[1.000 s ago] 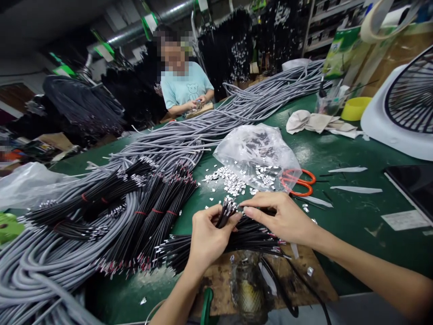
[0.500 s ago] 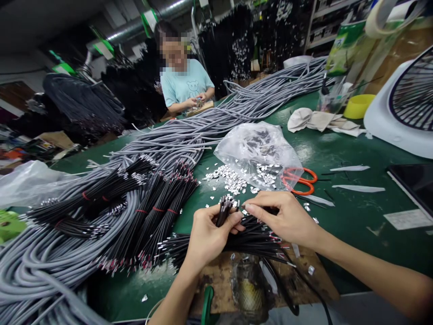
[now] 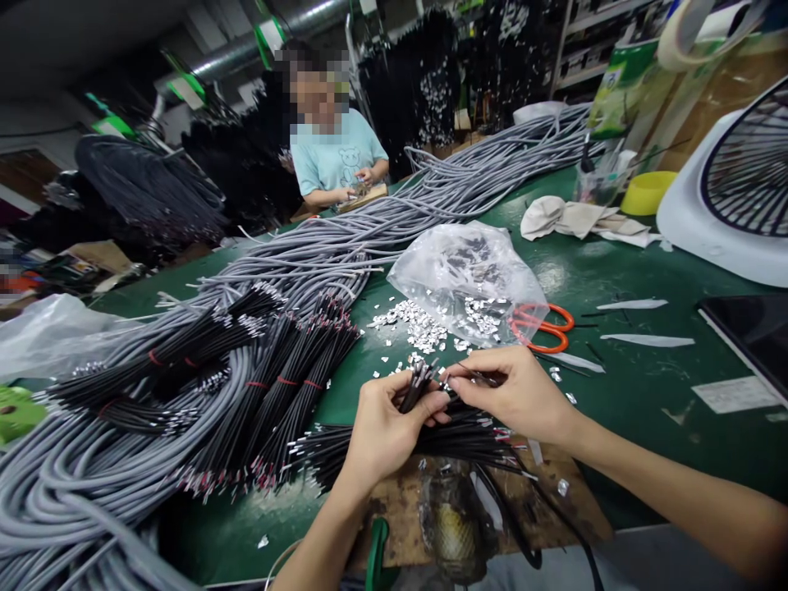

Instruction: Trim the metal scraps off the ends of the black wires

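My left hand (image 3: 394, 423) is closed around a small bunch of black cables (image 3: 419, 384), their silvery ends pointing up between thumb and fingers. Close beside it on the right, my right hand (image 3: 514, 390) pinches a thin dark piece (image 3: 483, 376) whose kind I cannot make out. Its fingertips are right by the cable ends, near a tiny shiny bit. Below both hands lies a loose pile of black cables (image 3: 455, 435) with stripped ends. Small silver foil pieces (image 3: 422, 324) are scattered just beyond the hands.
A clear plastic bag (image 3: 471, 271) and orange-handled scissors (image 3: 545, 327) lie ahead. Tied black cable bundles (image 3: 283, 386) and thick grey cables (image 3: 74, 476) fill the left. A wooden board (image 3: 400, 509) is in front, a fan (image 3: 707, 189) at right. Another person (image 3: 338, 156) works across the table.
My right hand has shifted slightly, and the thin dark piece shows more between its fingers. The left hand still grips the bunch. The view has moved a little.
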{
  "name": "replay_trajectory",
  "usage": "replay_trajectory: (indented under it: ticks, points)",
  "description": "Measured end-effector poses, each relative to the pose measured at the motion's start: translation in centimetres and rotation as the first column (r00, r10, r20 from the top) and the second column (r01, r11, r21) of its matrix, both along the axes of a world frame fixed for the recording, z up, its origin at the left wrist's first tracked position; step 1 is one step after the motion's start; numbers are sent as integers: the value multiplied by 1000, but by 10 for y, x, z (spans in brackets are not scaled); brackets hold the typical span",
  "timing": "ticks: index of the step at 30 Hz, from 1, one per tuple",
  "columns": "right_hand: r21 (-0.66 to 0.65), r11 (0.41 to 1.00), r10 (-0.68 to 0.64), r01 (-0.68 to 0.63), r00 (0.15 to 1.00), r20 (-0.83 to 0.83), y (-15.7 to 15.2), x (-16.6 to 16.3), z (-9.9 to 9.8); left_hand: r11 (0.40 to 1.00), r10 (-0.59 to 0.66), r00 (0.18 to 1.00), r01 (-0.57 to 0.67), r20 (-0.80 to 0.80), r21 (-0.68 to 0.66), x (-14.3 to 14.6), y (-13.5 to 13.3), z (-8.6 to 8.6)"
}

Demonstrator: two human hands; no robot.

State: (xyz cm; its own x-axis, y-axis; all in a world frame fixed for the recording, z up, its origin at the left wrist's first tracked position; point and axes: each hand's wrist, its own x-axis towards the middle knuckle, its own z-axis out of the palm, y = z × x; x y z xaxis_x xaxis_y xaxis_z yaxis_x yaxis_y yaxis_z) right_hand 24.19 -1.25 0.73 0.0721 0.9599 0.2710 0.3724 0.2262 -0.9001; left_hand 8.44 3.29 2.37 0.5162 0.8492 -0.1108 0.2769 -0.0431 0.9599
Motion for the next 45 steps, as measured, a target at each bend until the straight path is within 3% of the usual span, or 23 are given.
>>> replay_trajectory:
  ticks: [3, 6, 8, 10, 12, 14, 17, 29, 39, 45]
  points:
    - [50, 997, -68, 62, 991, 118, 1, 1, 1, 990, -139, 990, 139, -1, -32, -2, 0, 2]
    - [194, 962, -235, 193, 946, 224, 3, 10, 7, 968, -246, 969, 244, -24, -61, -1, 1, 6]
    - [280, 909, -382, 309, 885, 266, 5, 19, 11, 980, -196, 980, 196, -24, -20, 0, 2, 7]
    - [278, 879, -461, 387, 836, 296, 7, 26, 13, 993, -103, 995, 103, 5, 52, 2, 3, 7]
    - [187, 916, -397, 355, 869, 294, 7, 27, 11, 993, -44, 999, 41, 26, 112, 4, 4, 4]
    - [115, 967, -251, 229, 937, 242, 6, 22, 9, 985, -16, 1000, 15, 3, 171, 4, 5, 0]
    - [110, 988, -125, 108, 978, 164, 2, 13, 8, 970, 38, 998, -26, -44, 241, 3, 5, -5]
    - [29, 999, -23, 18, 987, 158, -3, 6, 4, 970, 172, 984, -177, 47, 168, 2, 1, -5]
    - [71, 997, -30, 20, 989, 143, -2, 5, 2, 965, 175, 984, -180, 43, 189, 3, 0, -4]
    - [79, 995, -65, 54, 987, 145, -3, 6, 5, 994, 59, 997, -63, 48, 94, 3, 0, 1]
